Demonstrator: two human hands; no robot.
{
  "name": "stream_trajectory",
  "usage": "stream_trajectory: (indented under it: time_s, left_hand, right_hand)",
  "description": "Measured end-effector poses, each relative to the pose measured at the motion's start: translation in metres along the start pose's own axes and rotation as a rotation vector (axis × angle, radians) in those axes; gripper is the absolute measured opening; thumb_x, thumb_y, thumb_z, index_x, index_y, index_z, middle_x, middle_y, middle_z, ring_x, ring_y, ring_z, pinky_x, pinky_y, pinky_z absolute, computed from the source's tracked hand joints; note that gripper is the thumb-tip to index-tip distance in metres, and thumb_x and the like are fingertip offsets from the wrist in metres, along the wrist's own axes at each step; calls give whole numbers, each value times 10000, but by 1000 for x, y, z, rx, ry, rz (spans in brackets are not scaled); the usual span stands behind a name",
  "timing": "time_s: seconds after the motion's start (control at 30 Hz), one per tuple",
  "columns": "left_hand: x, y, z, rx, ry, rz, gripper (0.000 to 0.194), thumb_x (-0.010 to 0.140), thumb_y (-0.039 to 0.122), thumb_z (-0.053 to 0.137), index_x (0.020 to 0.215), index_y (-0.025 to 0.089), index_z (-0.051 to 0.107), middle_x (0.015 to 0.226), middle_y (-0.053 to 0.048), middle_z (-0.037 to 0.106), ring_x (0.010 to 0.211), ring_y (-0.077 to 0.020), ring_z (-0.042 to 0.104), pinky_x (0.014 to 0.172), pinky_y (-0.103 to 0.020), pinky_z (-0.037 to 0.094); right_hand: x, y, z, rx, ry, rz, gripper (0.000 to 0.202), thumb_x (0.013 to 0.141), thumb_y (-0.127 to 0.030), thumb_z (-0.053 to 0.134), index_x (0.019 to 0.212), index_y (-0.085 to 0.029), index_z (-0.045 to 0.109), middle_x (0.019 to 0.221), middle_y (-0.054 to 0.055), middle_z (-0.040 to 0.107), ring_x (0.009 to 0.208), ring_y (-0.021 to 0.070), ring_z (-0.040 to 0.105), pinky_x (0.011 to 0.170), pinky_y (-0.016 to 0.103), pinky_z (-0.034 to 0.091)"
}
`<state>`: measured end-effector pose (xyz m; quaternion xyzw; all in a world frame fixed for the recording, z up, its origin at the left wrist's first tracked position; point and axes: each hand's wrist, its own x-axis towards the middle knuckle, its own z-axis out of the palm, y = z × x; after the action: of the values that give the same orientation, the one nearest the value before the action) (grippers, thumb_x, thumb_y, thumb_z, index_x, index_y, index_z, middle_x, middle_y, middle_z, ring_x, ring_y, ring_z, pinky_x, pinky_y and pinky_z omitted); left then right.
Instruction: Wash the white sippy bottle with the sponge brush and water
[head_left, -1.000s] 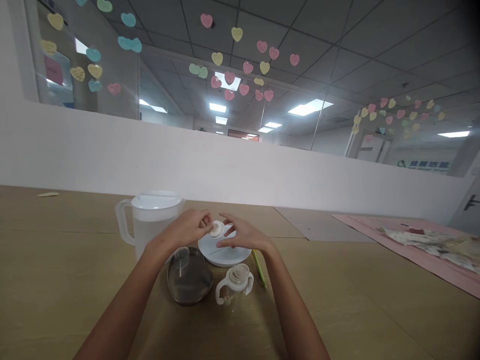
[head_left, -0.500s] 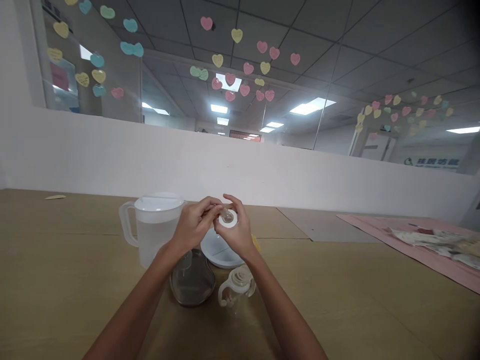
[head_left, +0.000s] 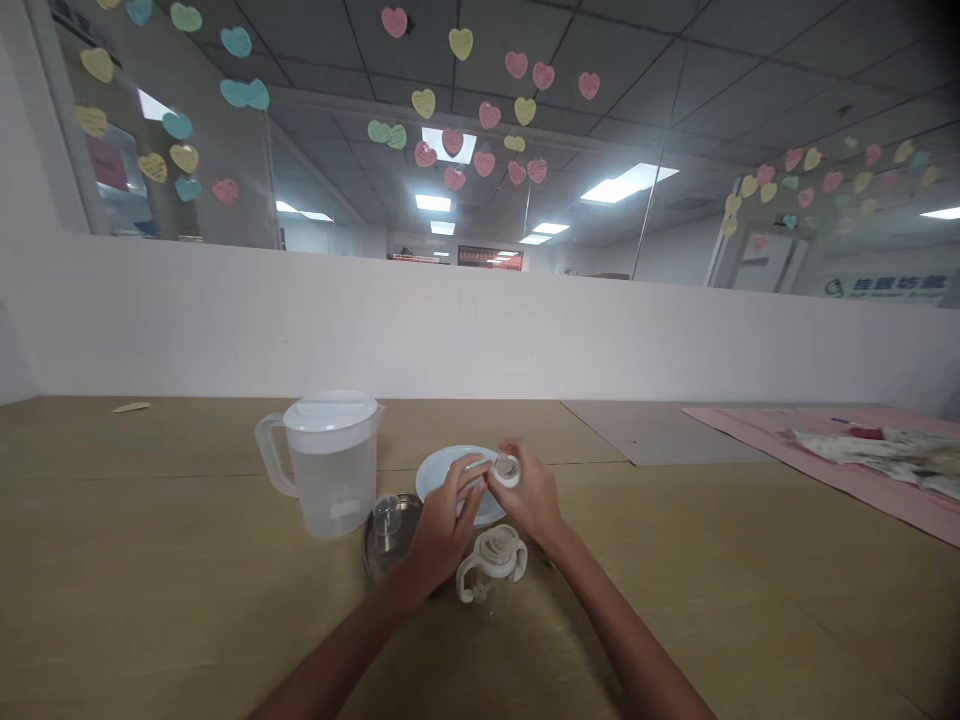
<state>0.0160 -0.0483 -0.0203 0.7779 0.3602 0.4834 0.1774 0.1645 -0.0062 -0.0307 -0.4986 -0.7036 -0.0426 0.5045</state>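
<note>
A bottle nipple (head_left: 507, 470) in a white collar ring is gripped by my right hand (head_left: 534, 495), its fingers wrapped round the rim. My left hand (head_left: 450, 510) is just left of it, fingers bent and a little apart, fingertips close to the right thumb; I see nothing held in it. Below the hands stands a clear baby bottle (head_left: 492, 570) with two white handles, its open threaded mouth facing up. Behind the hands lies a white plate (head_left: 442, 465), partly covered by them. Left of my left hand sits a metal tray (head_left: 373, 555) holding a small clear cup (head_left: 387, 515).
A lidded clear plastic pitcher (head_left: 334, 480) stands at the left behind the metal tray. A pink cloth (head_left: 739, 430) with papers (head_left: 855, 448) lies at the far right. A white wall (head_left: 450, 330) with windows closes off the table's back.
Both hands have shifted right and lower with the nipple and collar. My left fingers have drawn back from the nipple. The view has shifted, showing more of the pitcher.
</note>
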Motion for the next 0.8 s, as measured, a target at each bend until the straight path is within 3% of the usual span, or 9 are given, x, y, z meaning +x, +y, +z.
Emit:
stream_trajectory:
  time_s: [0.13,0.23,0.37,0.47,0.6,0.8]
  left_hand:
    - [-49,-28,22,-61,41,72,444,868,307,404,1291,206,316,1323,-108,433,1205,-212,420,989,-377,376]
    - [-66,-38,33,-28,-45,41,562,833,320,473,1334,213,243,1352,-118,388,1238,-239,373,1017,-414,338]
    - [-65,-39,39,-47,-84,-45,566,807,345,513,1304,222,270,1278,-114,457,1172,-242,444,979,-413,376]
    - [-64,-39,39,-132,-64,-119,580,819,345,494,1316,227,221,1213,-108,497,1099,-227,503,918,-396,430]
    - [-67,-42,38,-166,-27,-143,576,826,328,479,1319,239,196,1281,-120,429,1142,-229,463,883,-371,453]
    - [-67,-44,37,-125,-15,-123,539,826,312,457,1316,238,247,1316,-112,403,1182,-237,429,885,-356,452]
  right_hand:
    - [-29,8,4,166,-30,131,250,764,-440,496,823,-197,488,724,14,595,664,167,558,620,265,404]
    - [-40,11,7,322,35,198,243,808,-442,433,812,-201,462,711,15,585,636,154,544,606,259,407]
    - [-49,11,8,447,126,168,212,837,-406,396,839,-200,445,760,35,593,683,158,555,629,266,421]
    - [-56,6,11,394,148,-6,160,815,-354,445,829,-196,466,772,41,577,730,167,545,682,291,421]
    - [-62,-3,18,242,132,-197,139,768,-326,513,787,-189,515,773,45,547,764,179,513,707,316,406]
    - [-62,-6,24,202,54,-137,170,766,-342,530,807,-185,580,801,42,516,779,176,505,689,304,419]
